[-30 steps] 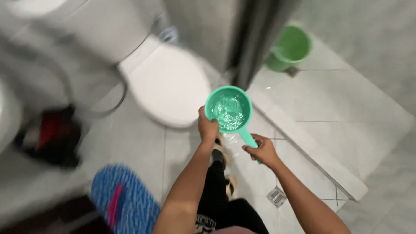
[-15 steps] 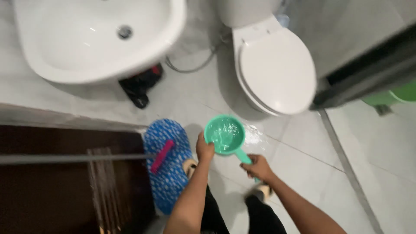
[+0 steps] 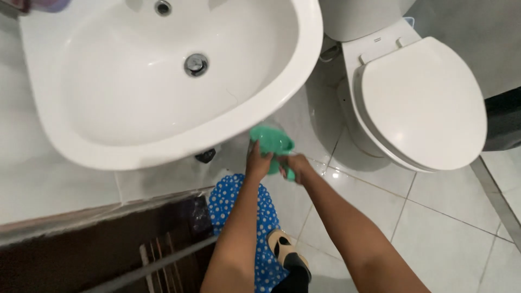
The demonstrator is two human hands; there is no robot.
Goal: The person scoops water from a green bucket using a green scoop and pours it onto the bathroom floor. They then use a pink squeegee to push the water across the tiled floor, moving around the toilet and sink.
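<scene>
A green plastic water scoop is held in both hands just below the front rim of the white washbasin. My left hand grips the scoop's bowl from below. My right hand is closed around its handle. The scoop is tipped away from me, toward the basin, so its inside is hidden. My forearms reach up from the bottom of the view.
A white toilet with its lid down stands at the right. A blue mat with white dots lies on the pale floor tiles, with my sandalled foot on it. A dark wooden door is at the lower left.
The view has swung from the toilet and a green bucket to the washbasin. Both hands have carried the scoop up to the basin's rim and tipped it.
</scene>
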